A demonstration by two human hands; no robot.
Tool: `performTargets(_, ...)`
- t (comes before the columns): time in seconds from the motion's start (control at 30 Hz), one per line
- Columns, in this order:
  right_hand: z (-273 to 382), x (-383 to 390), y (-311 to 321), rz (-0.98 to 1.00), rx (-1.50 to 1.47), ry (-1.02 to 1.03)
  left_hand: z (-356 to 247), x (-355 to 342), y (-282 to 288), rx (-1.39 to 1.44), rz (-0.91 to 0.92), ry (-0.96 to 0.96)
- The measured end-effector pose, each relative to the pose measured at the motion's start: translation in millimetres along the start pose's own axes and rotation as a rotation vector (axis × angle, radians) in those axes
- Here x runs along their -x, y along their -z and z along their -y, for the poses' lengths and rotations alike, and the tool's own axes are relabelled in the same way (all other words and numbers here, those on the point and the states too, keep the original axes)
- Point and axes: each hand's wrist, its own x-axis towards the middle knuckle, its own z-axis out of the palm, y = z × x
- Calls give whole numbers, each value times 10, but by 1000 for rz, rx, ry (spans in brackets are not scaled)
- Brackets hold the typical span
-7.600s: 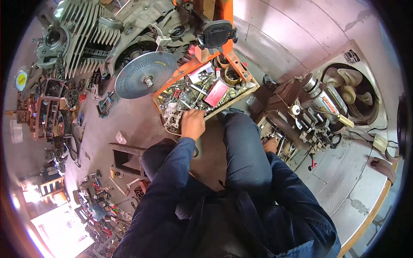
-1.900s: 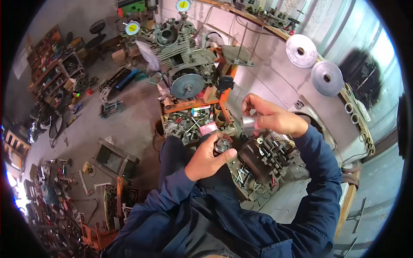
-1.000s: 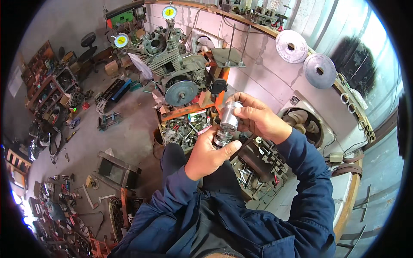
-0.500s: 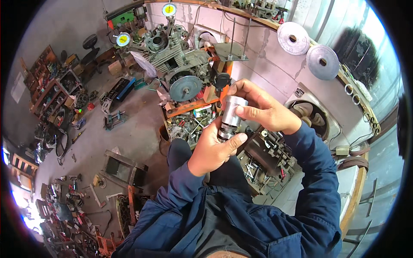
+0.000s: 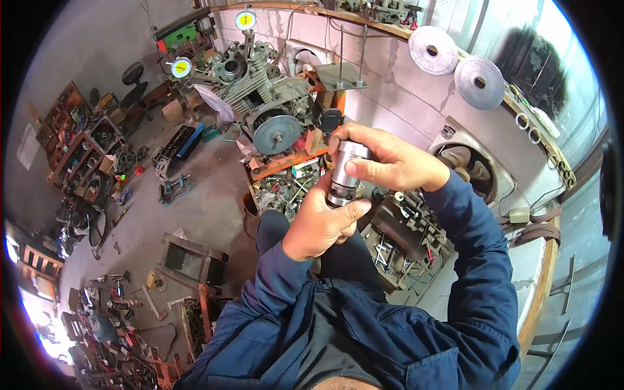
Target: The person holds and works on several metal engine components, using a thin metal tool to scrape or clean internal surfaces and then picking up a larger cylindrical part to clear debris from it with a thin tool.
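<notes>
Workshop unchanged; left hand (image 5: 320, 224) and right hand (image 5: 390, 161) still grip metal cylinder (image 5: 344, 172).

Two hands: left hand (image 5: 322, 224), right hand (image 5: 390, 162). One metal cylinder (image 5: 346, 170) gripped between fingers of both. Two round grey discs (image 5: 433, 50) on wall, above and right of right fingers. Two round dial gauges (image 5: 181, 67), far up-left of fingers. One finned engine block (image 5: 250, 81) with one grey pulley wheel (image 5: 277, 134), just left of fingertips. One orange tray (image 5: 286, 162) of small parts, below-left of fingers.
</notes>
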Motion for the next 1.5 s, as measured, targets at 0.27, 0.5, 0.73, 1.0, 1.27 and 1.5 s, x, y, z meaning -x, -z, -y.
performTargets(0.27,49,-15,4,10,94,60,-17,13,-60,-141,-79,-65)
performTargets(0.5,233,13,9,96,105,-21,-16,17,-41,-163,-110,-64)
performTargets(0.73,47,111,-124,12,130,145,395,-157,250,11,167,-308)
performTargets(1.0,88,462,-38,-282,-23,-64,848,-147,531,-209,59,-485)
performTargets(1.27,412,323,276,-546,-127,110,1205,-34,696,-381,-2,-472)
performTargets(1.5,-491,374,-874,-32,-17,-86,1581,71,596,-302,-14,-421)
